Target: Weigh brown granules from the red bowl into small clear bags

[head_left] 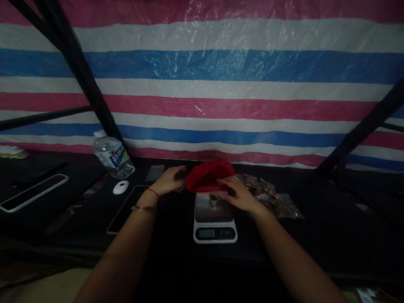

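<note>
My left hand is left of a red plastic bag, its fingers reaching toward it and thumb and fingers apart. A faint clear patch shows under its fingertips, too dim to make out. My right hand is over the right edge of a white digital scale, fingers apart; the fingertips meet the front of the red bag and the thumb is close to a small cup with brown contents. That cup stands on the scale's plate. The red bag lies open behind the scale.
Several clear bags of brown bits lie right of my right hand. To the left are a tablet, a white mouse, a clear bottle, a flat clear sachet and a phone. Striped sheeting hangs behind.
</note>
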### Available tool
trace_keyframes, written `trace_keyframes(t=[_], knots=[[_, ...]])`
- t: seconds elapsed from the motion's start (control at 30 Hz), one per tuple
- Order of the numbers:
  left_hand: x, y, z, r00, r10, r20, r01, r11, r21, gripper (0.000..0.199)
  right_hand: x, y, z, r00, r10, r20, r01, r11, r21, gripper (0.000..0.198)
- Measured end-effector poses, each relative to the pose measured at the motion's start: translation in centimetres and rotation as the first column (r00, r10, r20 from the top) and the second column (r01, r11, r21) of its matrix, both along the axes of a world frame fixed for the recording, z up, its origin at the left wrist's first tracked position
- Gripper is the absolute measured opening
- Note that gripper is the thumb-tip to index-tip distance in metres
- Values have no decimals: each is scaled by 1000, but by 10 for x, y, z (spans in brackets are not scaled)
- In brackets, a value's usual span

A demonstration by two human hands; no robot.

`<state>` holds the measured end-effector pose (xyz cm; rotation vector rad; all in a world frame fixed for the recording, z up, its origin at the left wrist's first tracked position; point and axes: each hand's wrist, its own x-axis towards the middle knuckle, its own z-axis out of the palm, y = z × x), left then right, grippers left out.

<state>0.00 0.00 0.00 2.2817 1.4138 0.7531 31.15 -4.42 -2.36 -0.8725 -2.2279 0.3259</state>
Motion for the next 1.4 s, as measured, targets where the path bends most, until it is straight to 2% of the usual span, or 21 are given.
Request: trace_keyframes(t=[0.07,0.13,0.2,0.43,0.53,0.67,0.77,0.83,0.9,0.97,1.07,1.13,1.17,1.27,1.4], knots=[[-5,13,-4,959,-165,-229,142,983,-115,80,-3,-3,2,998,36,55,-34,999,-37,50],[-6,20,-7,899,-211,-383,154,973,-174,98,-7,-4,2,995,50,89,-44,997,-69,50],[-7,24,-11,857,-212,-469,129,970,-204,105,-12,-4,0,993,57,102,-49,996,-80,46],[-20,44,-27,827,-250,-504,150,962,-230,105,-19,-6,-4,998,34,60,-29,996,-85,35],[-29,45,-27,829,-250,-500,153,962,-227,93,-19,-7,-2,1000,11,4,-10,994,-109,33],[-41,35,-25,926,-165,-339,119,981,-150,67,-17,-7,-2,997,-26,-67,19,994,-105,35],[-51,17,-26,995,-57,-85,47,993,-109,55,-15,-6,-2,991,-49,-128,39,996,-77,40],[-53,2,-26,994,-20,110,28,997,-76,51,-14,-5,-2,980,-78,-182,67,996,-64,42],[-46,-12,-23,948,-18,319,13,1000,17,54,-12,-4,-1,969,-99,-228,89,994,-56,42],[-27,-21,-18,847,-78,526,21,993,115,58,-12,-2,-3,957,-114,-266,102,993,-56,42],[16,-20,-11,695,-204,689,119,978,169,68,-12,3,-9,913,-135,-384,101,989,-110,44],[47,-13,-10,648,-266,714,171,964,204,70,-13,7,-14,846,-136,-516,57,985,-165,46],[60,-8,-10,653,-293,698,195,956,219,69,-13,9,-16,805,-132,-579,31,983,-181,46],[88,-1,-14,749,-331,574,223,942,251,59,-12,13,-17,724,-126,-678,9,985,-173,42],[97,-11,-23,861,-280,424,181,949,259,49,-14,8,-11,717,-154,-680,42,983,-178,35]])
